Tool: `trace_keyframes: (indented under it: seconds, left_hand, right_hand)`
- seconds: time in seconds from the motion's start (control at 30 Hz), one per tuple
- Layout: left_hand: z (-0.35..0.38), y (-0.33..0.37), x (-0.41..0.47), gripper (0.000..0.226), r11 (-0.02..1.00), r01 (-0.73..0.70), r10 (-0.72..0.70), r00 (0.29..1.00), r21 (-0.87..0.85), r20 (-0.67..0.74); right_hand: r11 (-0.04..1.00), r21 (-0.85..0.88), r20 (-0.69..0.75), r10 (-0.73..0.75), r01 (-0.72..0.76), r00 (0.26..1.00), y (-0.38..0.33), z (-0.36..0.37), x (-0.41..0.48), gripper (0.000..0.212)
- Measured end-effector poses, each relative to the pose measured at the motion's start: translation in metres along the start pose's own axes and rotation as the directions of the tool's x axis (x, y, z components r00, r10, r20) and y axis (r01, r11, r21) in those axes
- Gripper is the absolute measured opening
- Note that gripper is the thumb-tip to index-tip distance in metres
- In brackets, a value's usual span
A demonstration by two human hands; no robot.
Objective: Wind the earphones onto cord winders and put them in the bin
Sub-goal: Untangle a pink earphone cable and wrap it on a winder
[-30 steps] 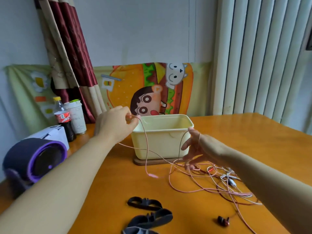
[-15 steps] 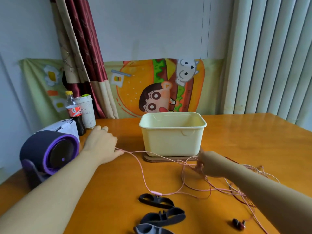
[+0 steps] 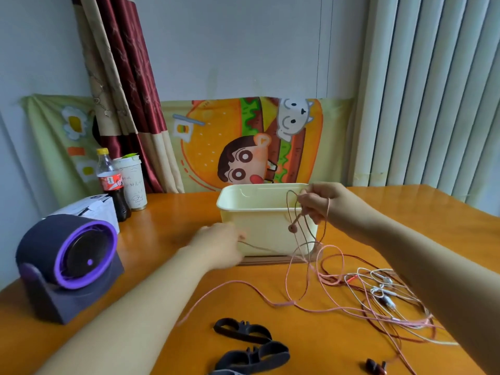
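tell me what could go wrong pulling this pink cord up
The pink earphones, held up by the right hand, cross the white earphones on the table; pulling harder may tighten the tangle. The stretch pinched by the left hand runs along the cream bin and might snag or drag it.

On the orange wooden table (image 3: 162, 293), far left, sits a dark device with a purple ring (image 3: 67, 263). Behind it are a white box (image 3: 89, 212), a cola bottle (image 3: 111, 185) and a paper cup (image 3: 132, 182) side by side. A cartoon burger cloth (image 3: 243, 142) hangs on the back wall, with a maroon curtain (image 3: 121, 90) to the left and vertical blinds (image 3: 433, 90) to the right.
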State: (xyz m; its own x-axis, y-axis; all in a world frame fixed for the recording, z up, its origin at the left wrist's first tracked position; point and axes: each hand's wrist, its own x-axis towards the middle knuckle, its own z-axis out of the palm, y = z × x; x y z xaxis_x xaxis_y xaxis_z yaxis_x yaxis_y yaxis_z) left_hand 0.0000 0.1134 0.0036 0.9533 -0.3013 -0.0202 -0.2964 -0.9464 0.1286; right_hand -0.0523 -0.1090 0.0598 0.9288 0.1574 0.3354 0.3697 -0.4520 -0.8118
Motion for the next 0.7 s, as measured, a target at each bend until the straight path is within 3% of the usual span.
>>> trace_keyframes:
  seconds: [0.07, 0.13, 0.2, 0.33, 0.53, 0.7]
  left_hand:
    - [-0.005, 0.029, -0.005, 0.059, 0.959, -0.126, 0.130, 0.991, -0.255, -0.001]
    - [-0.001, 0.047, -0.005, 0.063, 0.925, -0.172, 0.207, 0.976, -0.340, 0.068]
    - [0.009, 0.053, -0.001, 0.060, 0.921, -0.134, 0.205, 0.965, -0.366, 0.162]
    - [0.025, 0.055, 0.003, 0.058, 0.914, -0.190, 0.260, 0.952, -0.359, 0.160]
    - [0.040, 0.065, 0.006, 0.056, 0.879, -0.139, 0.251, 0.948, -0.457, 0.194]
    - [0.052, 0.069, 0.004, 0.028, 0.909, -0.230, 0.317, 0.923, -0.348, 0.220]
  right_hand:
    - [0.995, 0.083, -0.001, -0.051, 0.051, 0.999, -0.009, -0.004, 0.001, 0.018]
    - [0.984, 0.159, -0.029, -0.083, 0.087, 0.996, -0.018, -0.009, 0.001, 0.017]
    - [0.973, 0.199, -0.071, -0.108, 0.120, 0.992, -0.025, -0.015, 0.001, 0.016]
    - [0.950, 0.280, -0.145, -0.100, 0.138, 0.984, -0.027, -0.024, 0.001, 0.016]
    - [0.914, 0.368, -0.104, -0.143, 0.172, 0.984, -0.044, -0.024, 0.000, 0.017]
    - [0.918, 0.344, -0.133, -0.157, 0.195, 0.979, -0.044, -0.028, 0.001, 0.018]
